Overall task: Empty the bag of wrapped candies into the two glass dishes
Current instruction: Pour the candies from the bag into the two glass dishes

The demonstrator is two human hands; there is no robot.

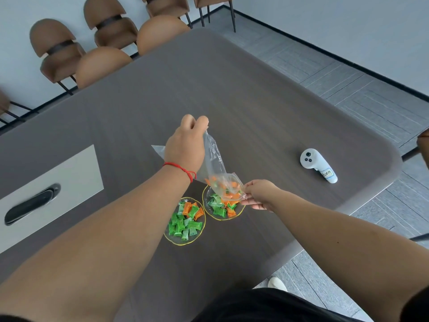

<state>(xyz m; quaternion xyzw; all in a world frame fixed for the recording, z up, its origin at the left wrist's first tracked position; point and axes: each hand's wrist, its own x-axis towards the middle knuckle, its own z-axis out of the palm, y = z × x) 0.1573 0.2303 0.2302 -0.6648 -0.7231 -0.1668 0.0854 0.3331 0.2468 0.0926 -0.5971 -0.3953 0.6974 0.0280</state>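
A clear plastic bag (213, 159) hangs tilted above the table, its mouth down over the right glass dish (240, 211). My left hand (185, 145) pinches the bag's upper end. The lower corner by the mouth is gripped by my right hand (260, 194). Several orange and green wrapped candies (222, 185) sit in the bag's low end, right above the dish. The right dish holds green and orange candies. The left glass dish (200, 231), touching it, is filled mostly with green candies and a few orange ones.
A white handheld controller (318, 165) with a label lies on the dark wooden table (255, 101) to the right. A grey panel with a black handle (32, 203) sits at the left. Brown chairs (102, 63) line the far edge.
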